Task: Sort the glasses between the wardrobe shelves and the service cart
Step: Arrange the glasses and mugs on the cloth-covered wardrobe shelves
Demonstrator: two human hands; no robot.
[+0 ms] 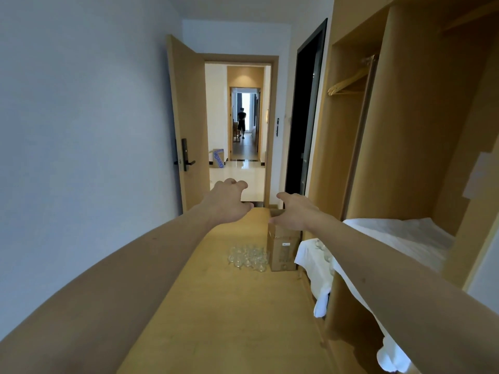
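Wooden flooring (224, 314) runs from the camera toward an open door (186, 122), and on it sits a huddle of clear glasses (249, 257), too tightly packed and too glary to count. They stand on the floor's right half, just beside the left face of one tall cardboard box (282, 247); whether they touch it I cannot tell, nor can I see inside the box. To the right of the box, a low surface draped in white cloth (316, 265) carries a few more glasses (322, 251) near its far edge, their number unclear. Above and behind it, a wardrobe shelf (399, 233) is also covered in white cloth, and the wardrobe (405, 130) rises along the right wall with wooden hangers (347, 83) on a rail.

Both bare arms reach forward above the floor. The left hand (229, 201) has its fingers spread and bent like a claw, holding nothing. The right hand (293, 211) hangs over the top of the box, thumb apart from loosely curved fingers, nothing in its grasp; contact with the box cannot be judged.

Through the doorway, a second cardboard box (218, 157) stands on pale tiles, and a person (241, 124) stands far down the corridor.
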